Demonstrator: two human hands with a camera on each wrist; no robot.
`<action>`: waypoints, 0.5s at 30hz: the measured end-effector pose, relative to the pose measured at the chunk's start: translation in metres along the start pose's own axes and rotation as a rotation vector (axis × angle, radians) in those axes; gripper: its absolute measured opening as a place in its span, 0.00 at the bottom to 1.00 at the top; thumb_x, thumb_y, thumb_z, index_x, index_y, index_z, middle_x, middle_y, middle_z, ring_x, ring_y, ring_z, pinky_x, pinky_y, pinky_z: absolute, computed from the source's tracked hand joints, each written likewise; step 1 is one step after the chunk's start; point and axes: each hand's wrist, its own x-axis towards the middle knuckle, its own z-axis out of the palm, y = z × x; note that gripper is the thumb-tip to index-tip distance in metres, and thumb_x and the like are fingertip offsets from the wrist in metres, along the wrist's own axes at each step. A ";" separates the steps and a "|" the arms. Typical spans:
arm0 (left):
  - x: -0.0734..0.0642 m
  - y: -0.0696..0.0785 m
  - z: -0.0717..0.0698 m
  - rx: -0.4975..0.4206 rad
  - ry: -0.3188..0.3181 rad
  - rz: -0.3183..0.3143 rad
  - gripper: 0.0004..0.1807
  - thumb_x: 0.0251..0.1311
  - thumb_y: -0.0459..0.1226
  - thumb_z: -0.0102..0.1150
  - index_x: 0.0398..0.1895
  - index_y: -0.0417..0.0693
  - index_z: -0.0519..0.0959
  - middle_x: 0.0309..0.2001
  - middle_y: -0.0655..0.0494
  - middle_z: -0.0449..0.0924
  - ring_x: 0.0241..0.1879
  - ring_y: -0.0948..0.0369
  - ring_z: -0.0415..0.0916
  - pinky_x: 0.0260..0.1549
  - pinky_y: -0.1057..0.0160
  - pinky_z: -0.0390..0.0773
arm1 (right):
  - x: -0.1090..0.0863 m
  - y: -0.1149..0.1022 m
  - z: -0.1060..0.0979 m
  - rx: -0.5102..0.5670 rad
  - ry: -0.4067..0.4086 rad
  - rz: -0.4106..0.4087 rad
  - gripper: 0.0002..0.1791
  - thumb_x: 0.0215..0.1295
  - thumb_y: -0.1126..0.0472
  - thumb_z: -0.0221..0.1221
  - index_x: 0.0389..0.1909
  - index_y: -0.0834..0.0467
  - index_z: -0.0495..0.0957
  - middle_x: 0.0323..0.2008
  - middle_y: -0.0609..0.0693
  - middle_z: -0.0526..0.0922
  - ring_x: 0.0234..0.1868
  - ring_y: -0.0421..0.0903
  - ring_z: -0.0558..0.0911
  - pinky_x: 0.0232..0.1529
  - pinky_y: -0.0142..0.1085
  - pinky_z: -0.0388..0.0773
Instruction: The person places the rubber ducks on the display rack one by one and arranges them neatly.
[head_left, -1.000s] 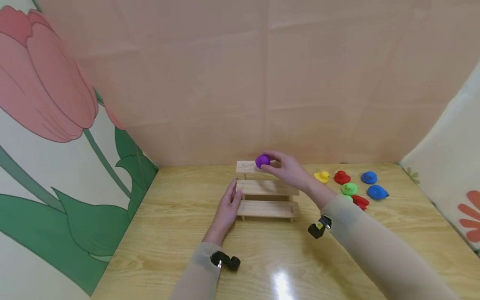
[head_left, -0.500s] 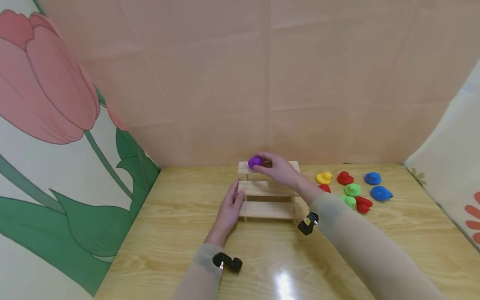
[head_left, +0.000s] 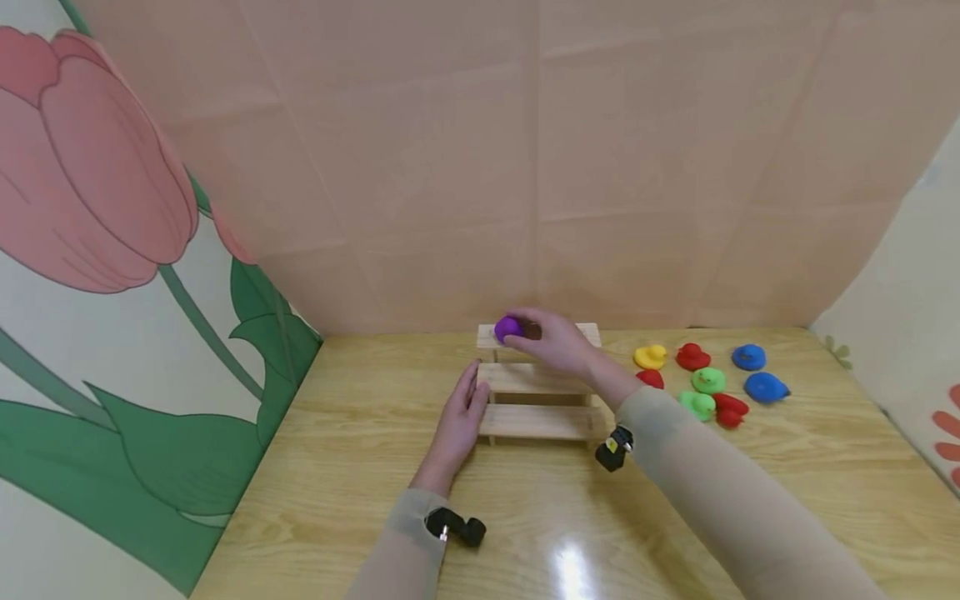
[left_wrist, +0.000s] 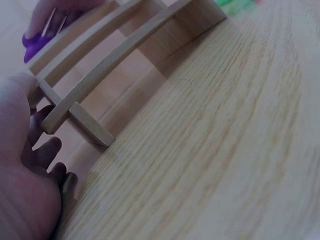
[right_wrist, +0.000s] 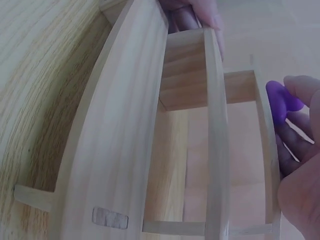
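In the head view, the right hand (head_left: 555, 340) had its grip closed on the purple toy (head_left: 507, 330) at the left of the far shelf (head_left: 588, 334); the left hand (head_left: 456, 414) held the rack (head_left: 536, 422) by its left side. Placing seemed in hand, the next move calling for gentle release. Open surface (head_left: 352, 417) lay left and near, ducks (head_left: 708, 381) right. The left wrist view showed the toy near the shelf's left end, leaving little margin; in the right wrist view, contact was uncertain.

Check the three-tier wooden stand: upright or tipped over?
Upright: the three-tier wooden stand rests legs-down on the table, its shelves facing up.
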 end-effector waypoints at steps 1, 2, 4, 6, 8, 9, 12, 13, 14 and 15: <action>0.000 0.000 0.000 -0.002 -0.001 0.000 0.37 0.86 0.59 0.49 0.91 0.62 0.56 0.86 0.47 0.59 0.83 0.51 0.59 0.82 0.49 0.60 | 0.000 0.000 0.000 -0.007 -0.002 -0.006 0.32 0.80 0.51 0.69 0.78 0.59 0.76 0.70 0.61 0.81 0.70 0.62 0.80 0.75 0.59 0.74; -0.001 0.000 -0.001 -0.004 -0.002 0.001 0.37 0.86 0.59 0.49 0.91 0.62 0.56 0.86 0.47 0.59 0.83 0.50 0.59 0.82 0.49 0.60 | 0.000 0.000 0.001 -0.013 -0.002 -0.012 0.32 0.80 0.51 0.69 0.77 0.59 0.76 0.70 0.61 0.82 0.70 0.61 0.80 0.75 0.59 0.74; -0.001 -0.001 -0.001 -0.006 -0.005 0.006 0.37 0.87 0.58 0.49 0.91 0.60 0.56 0.86 0.47 0.58 0.84 0.50 0.59 0.82 0.49 0.60 | 0.000 0.000 0.001 -0.029 0.001 -0.021 0.31 0.80 0.50 0.69 0.76 0.58 0.77 0.70 0.60 0.82 0.70 0.61 0.80 0.75 0.59 0.74; -0.002 -0.001 -0.001 -0.006 -0.008 0.006 0.37 0.87 0.58 0.48 0.91 0.59 0.56 0.86 0.47 0.58 0.84 0.51 0.59 0.82 0.49 0.60 | 0.001 0.000 0.002 -0.052 0.004 -0.026 0.30 0.79 0.49 0.69 0.76 0.57 0.78 0.69 0.59 0.83 0.70 0.61 0.80 0.75 0.59 0.74; -0.003 -0.001 -0.002 -0.002 -0.012 0.009 0.38 0.87 0.57 0.48 0.91 0.56 0.56 0.86 0.47 0.58 0.84 0.51 0.58 0.82 0.49 0.60 | 0.002 0.000 0.002 -0.074 0.009 -0.029 0.30 0.79 0.48 0.69 0.75 0.55 0.79 0.69 0.58 0.83 0.70 0.60 0.80 0.75 0.59 0.74; -0.003 -0.001 -0.002 0.002 -0.013 0.008 0.38 0.88 0.57 0.48 0.91 0.57 0.56 0.86 0.47 0.58 0.84 0.51 0.58 0.82 0.49 0.60 | 0.002 0.000 0.003 -0.085 0.010 -0.030 0.30 0.79 0.47 0.69 0.75 0.55 0.79 0.70 0.58 0.83 0.71 0.60 0.80 0.75 0.59 0.74; -0.004 -0.001 -0.003 0.013 -0.015 0.005 0.37 0.88 0.58 0.47 0.91 0.59 0.55 0.87 0.47 0.57 0.84 0.51 0.58 0.83 0.48 0.60 | 0.003 0.001 0.004 -0.101 0.009 -0.037 0.30 0.79 0.47 0.68 0.76 0.54 0.79 0.71 0.58 0.82 0.72 0.60 0.79 0.76 0.59 0.72; -0.005 -0.001 -0.004 0.019 -0.015 0.004 0.37 0.88 0.58 0.47 0.91 0.60 0.55 0.87 0.47 0.57 0.84 0.51 0.58 0.83 0.48 0.60 | 0.003 0.001 0.004 -0.104 0.008 -0.040 0.30 0.79 0.47 0.68 0.76 0.55 0.79 0.71 0.58 0.82 0.72 0.60 0.79 0.76 0.59 0.72; -0.005 -0.001 -0.004 0.022 -0.014 0.003 0.36 0.87 0.58 0.47 0.91 0.62 0.56 0.87 0.47 0.57 0.84 0.51 0.57 0.83 0.48 0.59 | 0.004 0.001 0.005 -0.107 0.006 -0.043 0.30 0.80 0.47 0.68 0.76 0.55 0.79 0.71 0.58 0.82 0.72 0.60 0.79 0.76 0.59 0.72; -0.005 -0.001 -0.005 0.026 -0.013 0.001 0.36 0.87 0.59 0.46 0.91 0.64 0.55 0.87 0.48 0.56 0.84 0.51 0.57 0.83 0.49 0.59 | 0.004 0.002 0.006 -0.111 0.005 -0.045 0.30 0.80 0.47 0.68 0.76 0.55 0.79 0.71 0.58 0.82 0.72 0.60 0.79 0.76 0.59 0.71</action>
